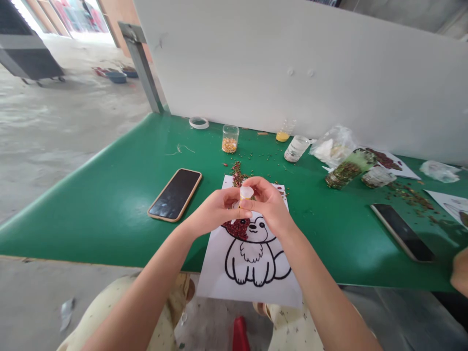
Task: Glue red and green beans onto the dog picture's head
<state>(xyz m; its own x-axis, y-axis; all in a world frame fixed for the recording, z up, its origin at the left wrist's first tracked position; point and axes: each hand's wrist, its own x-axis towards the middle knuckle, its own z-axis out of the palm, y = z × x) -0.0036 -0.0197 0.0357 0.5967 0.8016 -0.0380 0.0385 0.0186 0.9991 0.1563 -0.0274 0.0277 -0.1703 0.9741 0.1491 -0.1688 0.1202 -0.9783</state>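
Clock directions run from the two hands, twelve o'clock pointing away from the wearer; a pale panel stands along the far side of the green tabletop; on the near edge, at six o'clock, lies a paper sheet printed with a dog outline, partly overhanging, dark red pieces filling one patch of its face.

Over the top of the sheet, the left hand and right hand meet around a small white-capped container; each grip is closed on it, thumb against fingers.

A phone in a tan case lies at nine o'clock; a second phone lies at three, and part of another person's hand or arm shows beyond it; a clear plastic bag sits at two, near a tipped jar of green and brown bits.

At one o'clock a whitish jar leans over; at eleven an upright clear jar holds orange-yellow kernels, with a ring-shaped lid farther out; smallest, loose seeds spill between twelve and eleven, onto the sheet's top edge.
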